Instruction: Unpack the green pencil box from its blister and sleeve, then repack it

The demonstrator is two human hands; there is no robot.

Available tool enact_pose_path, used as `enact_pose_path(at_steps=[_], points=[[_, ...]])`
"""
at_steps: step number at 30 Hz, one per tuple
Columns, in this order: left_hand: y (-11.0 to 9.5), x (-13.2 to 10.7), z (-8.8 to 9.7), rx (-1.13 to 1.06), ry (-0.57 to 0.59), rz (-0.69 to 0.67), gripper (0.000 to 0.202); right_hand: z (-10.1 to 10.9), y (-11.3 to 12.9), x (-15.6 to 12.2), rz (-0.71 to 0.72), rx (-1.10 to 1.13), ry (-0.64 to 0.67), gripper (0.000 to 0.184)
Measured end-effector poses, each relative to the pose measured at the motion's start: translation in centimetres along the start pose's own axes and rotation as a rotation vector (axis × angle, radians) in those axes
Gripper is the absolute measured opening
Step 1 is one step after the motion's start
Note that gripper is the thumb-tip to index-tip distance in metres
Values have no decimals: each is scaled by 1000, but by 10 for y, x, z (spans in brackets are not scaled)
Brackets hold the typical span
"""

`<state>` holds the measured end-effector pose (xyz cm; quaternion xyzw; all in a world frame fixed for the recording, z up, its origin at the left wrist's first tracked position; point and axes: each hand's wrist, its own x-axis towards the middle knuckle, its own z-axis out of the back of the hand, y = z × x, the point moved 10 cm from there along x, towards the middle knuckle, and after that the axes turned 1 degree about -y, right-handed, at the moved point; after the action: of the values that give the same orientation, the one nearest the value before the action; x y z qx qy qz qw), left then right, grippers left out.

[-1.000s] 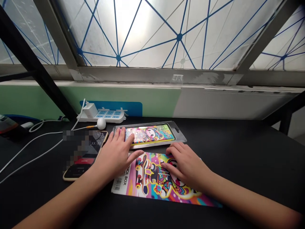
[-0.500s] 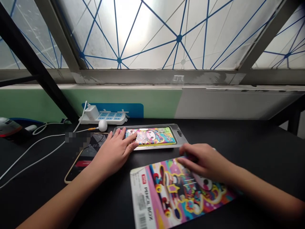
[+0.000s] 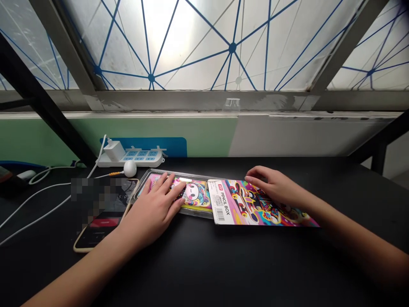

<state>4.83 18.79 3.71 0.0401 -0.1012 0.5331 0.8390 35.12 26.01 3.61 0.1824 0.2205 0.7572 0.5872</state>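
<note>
My left hand point(image 3: 159, 204) lies flat with fingers spread over the left part of a colourful pencil box point(image 3: 194, 194), which has a white cartoon character on it. The box sits in a clear plastic tray point(image 3: 194, 212). A printed card point(image 3: 252, 202) marked "PENCIL BOX" lies to the right, its left end overlapping the tray's right part. At the card's far edge, my right hand point(image 3: 275, 185) has its fingers curled, with thumb and index finger at the edge. The grip's underside is hidden.
A phone point(image 3: 105, 221) lies beneath and beside my left forearm. Behind it are a white power strip point(image 3: 140, 158) with a plugged charger point(image 3: 114, 150), a round white device point(image 3: 130, 169) and loose white cables point(image 3: 38, 187). A window frame point(image 3: 191, 99) rises beyond the black table point(image 3: 198, 264).
My right hand has moved the card away from me and to the right, turning it to lie over the tray's right end. My left hand stays on the box. The view has shifted slightly.
</note>
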Motion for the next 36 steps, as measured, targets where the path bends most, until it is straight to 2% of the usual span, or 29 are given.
enact_pose_path(at_steps=[3,5,8,14,20,25,32,36], points=[[0,0,0,0,9,-14,52,-16,16,-8,-11,14,6,45],[0,1,2,3,4,-22,53,-23,16,-8,-17,27,49,44],[1,2,5,-1,-4,-40,53,-26,2,-3,-36,58,138,45],[1,2,14,-50,-46,-68,51,-10,-33,5,-113,14,270,50],[5,3,17,-93,-58,-64,49,-1,-43,7,-145,11,242,51],[8,4,17,-112,-59,-60,49,5,-42,8,-142,35,197,53],[10,5,16,-111,-22,-54,51,27,-39,7,-125,21,121,51],[12,6,13,-83,-5,-61,53,29,-38,6,-133,19,111,52]])
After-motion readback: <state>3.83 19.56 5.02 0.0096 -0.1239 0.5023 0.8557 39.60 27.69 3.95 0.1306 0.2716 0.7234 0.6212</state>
